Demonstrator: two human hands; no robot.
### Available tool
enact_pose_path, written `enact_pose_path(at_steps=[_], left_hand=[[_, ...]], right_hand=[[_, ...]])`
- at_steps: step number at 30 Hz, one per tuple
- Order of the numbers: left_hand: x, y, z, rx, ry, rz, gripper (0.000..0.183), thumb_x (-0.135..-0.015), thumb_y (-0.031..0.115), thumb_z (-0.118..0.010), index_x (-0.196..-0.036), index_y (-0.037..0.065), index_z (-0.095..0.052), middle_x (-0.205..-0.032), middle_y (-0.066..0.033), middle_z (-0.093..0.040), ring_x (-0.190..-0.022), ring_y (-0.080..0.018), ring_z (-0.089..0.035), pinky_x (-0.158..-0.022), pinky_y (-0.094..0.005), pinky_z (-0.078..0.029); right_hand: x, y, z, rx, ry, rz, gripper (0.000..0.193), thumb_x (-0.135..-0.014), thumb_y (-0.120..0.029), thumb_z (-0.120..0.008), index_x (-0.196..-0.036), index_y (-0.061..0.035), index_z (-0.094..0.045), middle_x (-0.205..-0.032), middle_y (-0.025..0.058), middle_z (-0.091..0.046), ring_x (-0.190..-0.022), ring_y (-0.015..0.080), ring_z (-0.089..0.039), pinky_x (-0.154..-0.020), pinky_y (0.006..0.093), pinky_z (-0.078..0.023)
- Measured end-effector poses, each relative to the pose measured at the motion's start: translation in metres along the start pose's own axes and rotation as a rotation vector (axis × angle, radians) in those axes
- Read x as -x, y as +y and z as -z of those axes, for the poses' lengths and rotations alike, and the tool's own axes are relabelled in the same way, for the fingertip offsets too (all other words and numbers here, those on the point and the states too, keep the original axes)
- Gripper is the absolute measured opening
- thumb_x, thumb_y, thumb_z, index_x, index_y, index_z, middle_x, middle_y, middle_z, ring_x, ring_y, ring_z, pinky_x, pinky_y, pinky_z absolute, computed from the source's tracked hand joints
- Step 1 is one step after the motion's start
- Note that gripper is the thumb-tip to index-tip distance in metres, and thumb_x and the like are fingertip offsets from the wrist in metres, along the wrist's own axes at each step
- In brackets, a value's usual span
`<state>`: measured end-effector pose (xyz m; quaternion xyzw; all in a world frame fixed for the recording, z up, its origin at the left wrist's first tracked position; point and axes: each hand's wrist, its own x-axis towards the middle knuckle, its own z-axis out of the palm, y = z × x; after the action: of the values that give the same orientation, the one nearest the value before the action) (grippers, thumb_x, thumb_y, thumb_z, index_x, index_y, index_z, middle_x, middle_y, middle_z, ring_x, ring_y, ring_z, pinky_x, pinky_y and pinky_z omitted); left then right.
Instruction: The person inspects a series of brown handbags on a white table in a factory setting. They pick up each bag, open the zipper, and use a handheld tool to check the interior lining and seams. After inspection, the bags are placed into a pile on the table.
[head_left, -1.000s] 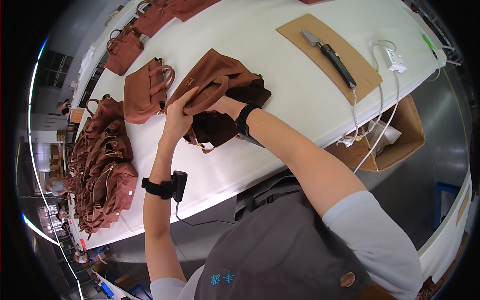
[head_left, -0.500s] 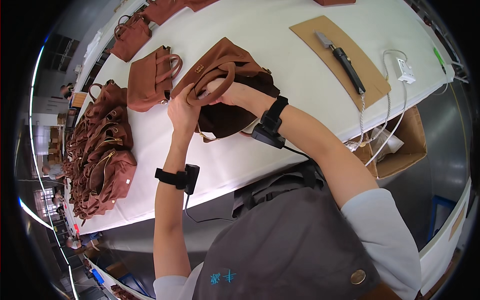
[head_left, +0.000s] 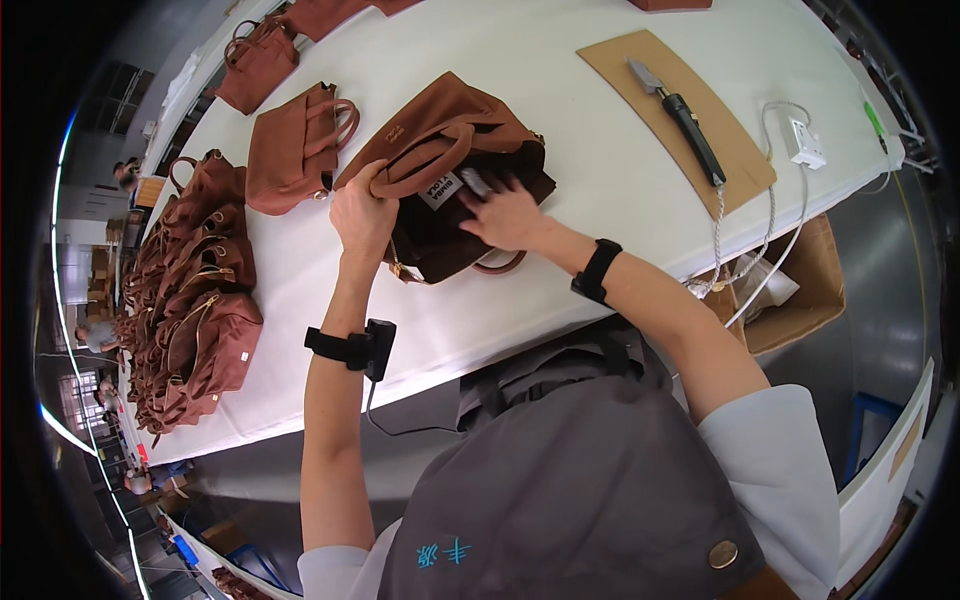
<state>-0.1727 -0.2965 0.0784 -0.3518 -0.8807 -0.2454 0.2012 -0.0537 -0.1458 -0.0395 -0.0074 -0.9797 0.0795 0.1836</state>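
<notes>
A brown handbag (head_left: 455, 100) lies tilted on the white table, its dark-lined mouth turned toward me. My left hand (head_left: 364, 210) is closed round the bag's upper edge, by the base of a curved handle (head_left: 425, 165). Inside the mouth a white printed label (head_left: 440, 190) shows against the dark lining. My right hand (head_left: 508, 215) is over the opening, palm down, with its fingers partly spread. A small grey thing (head_left: 475, 182) sits between its fingertips, too blurred to name. The second handle (head_left: 500, 265) sticks out below the bag.
Another brown handbag (head_left: 290, 150) lies just left, beside a heap of similar bags (head_left: 190, 300). At the right, a corded black hot-knife-like tool (head_left: 693, 138) rests on brown cardboard (head_left: 625, 75), near a white power strip (head_left: 803, 143). An open carton (head_left: 805, 290) stands below the table edge.
My right hand has drawn back from behind the handle toward the right side of the mouth, uncovering the label. My left hand keeps its grip on the bag.
</notes>
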Motion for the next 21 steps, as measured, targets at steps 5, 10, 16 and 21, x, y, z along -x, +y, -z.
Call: enact_pose_path(at_steps=[5,10,16,21], left_hand=[[0.006,0.011,0.000,-0.025,-0.042,0.015,0.025,-0.075,0.011,-0.061,-0.098,0.015,-0.069,-0.073,-0.0152,-0.065,-0.071,-0.0343,-0.063,-0.064,-0.0401,-0.050],[0.010,0.013,-0.003,-0.045,-0.026,-0.009,0.025,-0.075,0.012,-0.060,-0.099,0.015,-0.069,-0.074,-0.0144,-0.066,-0.070,-0.0340,-0.064,-0.064,-0.0410,-0.050],[0.018,0.016,0.005,-0.024,-0.092,0.078,0.027,-0.074,0.013,-0.062,-0.100,0.013,-0.069,-0.080,-0.0167,-0.066,-0.076,-0.0357,-0.063,-0.068,-0.0401,-0.050],[0.014,0.034,-0.001,-0.023,-0.066,0.084,0.028,-0.074,0.012,-0.061,-0.100,0.014,-0.069,-0.076,-0.0164,-0.065,-0.073,-0.0362,-0.063,-0.065,-0.0411,-0.049]], right_hand=[[0.004,0.015,0.012,-0.023,-0.248,-0.051,0.049,-0.089,-0.045,-0.047,-0.130,-0.0172,-0.051,-0.138,0.0164,-0.042,-0.127,0.0353,-0.037,-0.107,0.0535,-0.020],[0.008,-0.052,-0.022,-0.309,-0.244,0.193,0.048,-0.090,-0.043,-0.043,-0.129,-0.0152,-0.050,-0.135,0.0152,-0.047,-0.132,0.0358,-0.031,-0.107,0.0580,-0.019],[0.003,-0.027,0.011,-0.258,-0.120,0.029,0.051,-0.089,-0.039,-0.047,-0.131,-0.0103,-0.047,-0.127,0.0200,-0.051,-0.118,0.0364,-0.047,-0.106,0.0550,-0.023],[0.008,0.054,0.010,-0.021,-0.179,-0.132,0.061,-0.088,-0.049,-0.045,-0.139,-0.0170,-0.039,-0.142,0.0153,-0.037,-0.130,0.0321,-0.036,-0.107,0.0479,-0.024]])
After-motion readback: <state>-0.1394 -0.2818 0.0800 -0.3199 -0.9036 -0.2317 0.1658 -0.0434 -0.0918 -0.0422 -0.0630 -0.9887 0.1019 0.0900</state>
